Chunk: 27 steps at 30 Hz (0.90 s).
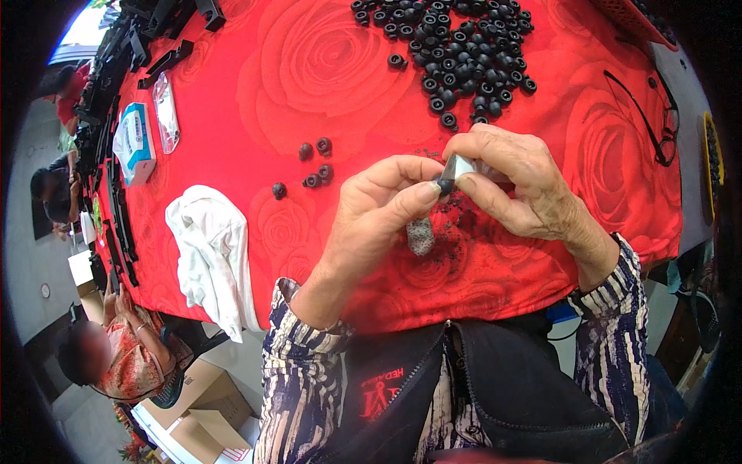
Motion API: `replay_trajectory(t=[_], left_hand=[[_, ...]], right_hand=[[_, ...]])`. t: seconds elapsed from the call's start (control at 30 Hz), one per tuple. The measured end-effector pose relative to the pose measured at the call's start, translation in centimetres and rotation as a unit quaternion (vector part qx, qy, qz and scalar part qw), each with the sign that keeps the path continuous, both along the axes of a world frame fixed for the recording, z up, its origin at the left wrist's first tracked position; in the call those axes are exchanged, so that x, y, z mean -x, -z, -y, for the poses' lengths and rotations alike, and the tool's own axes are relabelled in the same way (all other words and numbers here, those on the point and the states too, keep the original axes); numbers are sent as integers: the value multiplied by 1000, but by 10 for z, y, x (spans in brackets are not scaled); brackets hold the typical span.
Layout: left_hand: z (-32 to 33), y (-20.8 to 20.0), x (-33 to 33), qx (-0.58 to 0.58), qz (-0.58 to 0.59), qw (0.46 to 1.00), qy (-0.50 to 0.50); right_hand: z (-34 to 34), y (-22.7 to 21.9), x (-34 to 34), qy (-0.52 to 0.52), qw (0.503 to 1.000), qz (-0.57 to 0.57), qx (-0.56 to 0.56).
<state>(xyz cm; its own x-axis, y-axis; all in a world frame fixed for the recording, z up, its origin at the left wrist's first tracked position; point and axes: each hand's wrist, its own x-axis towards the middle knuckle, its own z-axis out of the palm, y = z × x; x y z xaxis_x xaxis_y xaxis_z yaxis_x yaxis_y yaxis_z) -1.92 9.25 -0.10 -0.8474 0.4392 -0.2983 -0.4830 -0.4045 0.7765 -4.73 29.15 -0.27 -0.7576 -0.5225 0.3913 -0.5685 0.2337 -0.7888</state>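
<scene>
One small, rounded black piece point(446, 187) sits pinched in left fingers point(417, 199); right fingers point(485, 195) grip a blade point(450, 167).

Bright white light point(83, 29) shines past the red tbl's point(325, 69) far left corner, w/ grey wall or flr (can't tell) point(37, 267) off its left, pale flr point(246, 367) nr its near left edge & a flat grey top point(696, 220) along its right.
</scene>
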Motion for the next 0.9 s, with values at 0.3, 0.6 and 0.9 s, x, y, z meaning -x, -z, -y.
replay_trajectory(t=[0.3,0.6,0.9], left_hand=[[2,1,-1,-6,24,1000,17],[-2,6,-2,-58,78,995,23],[-2,12,-3,-59,111,992,-14]], right_hand=[[0,-3,1,-18,1000,6,-4],[-2,-3,4,-40,999,20,9],[-5,-5,8,-109,993,33,-32]])
